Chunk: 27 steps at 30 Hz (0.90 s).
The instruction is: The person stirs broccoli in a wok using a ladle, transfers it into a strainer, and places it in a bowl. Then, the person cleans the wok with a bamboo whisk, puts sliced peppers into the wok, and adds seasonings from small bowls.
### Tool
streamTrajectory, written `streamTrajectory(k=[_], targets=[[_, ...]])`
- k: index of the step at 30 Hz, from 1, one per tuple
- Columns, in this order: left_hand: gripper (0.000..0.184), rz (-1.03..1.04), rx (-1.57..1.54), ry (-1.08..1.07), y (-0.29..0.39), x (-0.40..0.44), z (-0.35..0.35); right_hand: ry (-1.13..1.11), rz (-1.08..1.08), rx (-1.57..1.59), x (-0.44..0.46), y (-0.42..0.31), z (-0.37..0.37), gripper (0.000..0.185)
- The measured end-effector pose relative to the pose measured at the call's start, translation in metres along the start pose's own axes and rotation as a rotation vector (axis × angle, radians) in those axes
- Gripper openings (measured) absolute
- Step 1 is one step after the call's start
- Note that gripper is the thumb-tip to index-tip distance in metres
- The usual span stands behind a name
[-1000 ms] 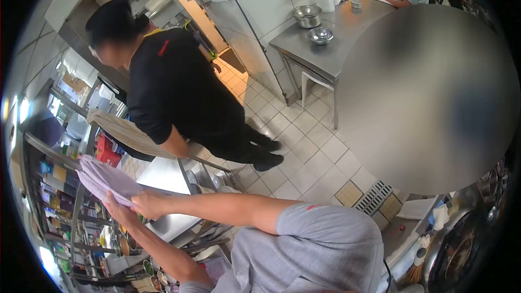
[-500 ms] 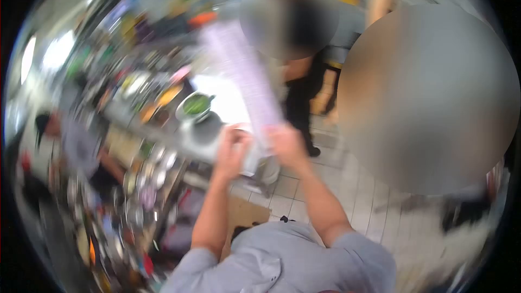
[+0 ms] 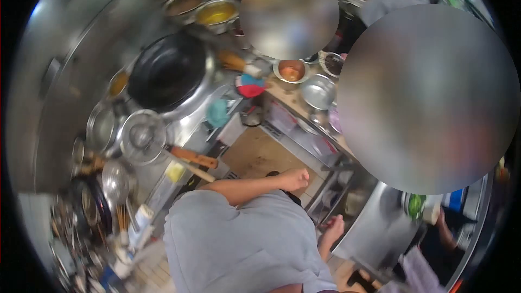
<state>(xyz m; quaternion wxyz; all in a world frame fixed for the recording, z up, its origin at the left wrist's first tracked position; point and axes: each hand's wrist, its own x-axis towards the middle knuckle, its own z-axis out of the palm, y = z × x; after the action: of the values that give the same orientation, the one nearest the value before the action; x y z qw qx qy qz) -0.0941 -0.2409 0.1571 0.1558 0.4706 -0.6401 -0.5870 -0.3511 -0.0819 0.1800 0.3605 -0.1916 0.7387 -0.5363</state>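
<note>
My left hand [image 3: 293, 179] is closed in front of my grey shirt, above the brown floor mat [image 3: 260, 152], with nothing visible in it. To its lower right, my right hand [image 3: 334, 227] has loosely bent fingers, slightly apart, and appears empty. It is beside the steel shelving under the counter. A purple cloth [image 3: 419, 271] hangs at the lower right, away from both hands. Some motion blur softens the fingers.
A large black wok [image 3: 169, 72] sits on the stove at the upper left. Near it are a wire strainer [image 3: 143, 137] and a yellow-filled bowl [image 3: 217, 14]. A steel bowl [image 3: 318, 91] rests on the counter. Other people's arms show at the top and lower right.
The view has turned from the dining-side tables to the stove. The purple cloth has left my hands and is now at the lower right. My hands are lower and closer to my body.
</note>
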Motion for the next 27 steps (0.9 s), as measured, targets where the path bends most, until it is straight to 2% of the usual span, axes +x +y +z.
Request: streamTrajectory(k=[1, 2, 4, 7, 10, 11, 14, 17, 20, 22, 23, 26, 27], targets=[[0.036, -0.164, -0.131, 0.030, 0.015, -0.012, -0.027, -0.189, 0.144, 0.041, 0.011, 0.000, 0.024, 0.036], [0.036, -0.148, -0.154, 0.131, 0.000, -0.014, -0.035, -0.334, 0.086, -0.072, 0.029, 0.007, 0.047, 0.028], [0.035, -0.115, -0.190, 0.324, -0.049, -0.010, -0.033, -0.640, 0.008, -0.298, 0.048, -0.015, 0.095, 0.024], [0.032, -0.159, -0.716, 0.478, -0.109, -0.019, -0.022, -0.979, 0.030, -0.430, 0.094, -0.029, 0.154, 0.024], [0.030, -0.459, -1.054, 0.627, -0.070, -0.072, -0.044, -1.066, 0.050, -0.518, 0.143, -0.024, 0.212, 0.023], [0.029, -0.470, -1.268, 0.716, -0.087, -0.077, -0.034, -1.134, -0.027, -0.541, 0.159, -0.018, 0.231, 0.022], [0.035, -0.371, -1.703, 1.020, -0.130, -0.097, -0.012, -1.312, 0.052, -0.594, 0.182, -0.012, 0.290, 0.021], [0.047, -0.379, -1.765, 1.501, -0.124, -0.122, 0.009, -1.515, 0.043, -0.762, 0.184, -0.007, 0.344, 0.016], [0.051, 0.024, -1.768, 1.888, -0.115, -0.147, 0.005, -1.776, -0.054, -0.898, 0.149, -0.034, 0.394, 0.015], [0.045, 0.273, -1.785, 1.850, -0.097, -0.166, -0.014, -1.945, -0.065, -0.978, 0.122, -0.049, 0.416, 0.017], [0.042, 0.402, -1.791, 1.827, -0.088, -0.174, -0.021, -2.084, -0.207, -1.033, 0.091, -0.080, 0.426, 0.022], [0.029, 0.105, -1.659, 1.871, -0.085, -0.190, -0.035, -2.275, 0.046, -0.993, 0.019, -0.109, 0.450, 0.027], [0.035, 0.059, -1.603, 1.866, -0.079, -0.196, -0.040, -2.349, 0.028, -0.977, -0.008, -0.115, 0.461, 0.029]])
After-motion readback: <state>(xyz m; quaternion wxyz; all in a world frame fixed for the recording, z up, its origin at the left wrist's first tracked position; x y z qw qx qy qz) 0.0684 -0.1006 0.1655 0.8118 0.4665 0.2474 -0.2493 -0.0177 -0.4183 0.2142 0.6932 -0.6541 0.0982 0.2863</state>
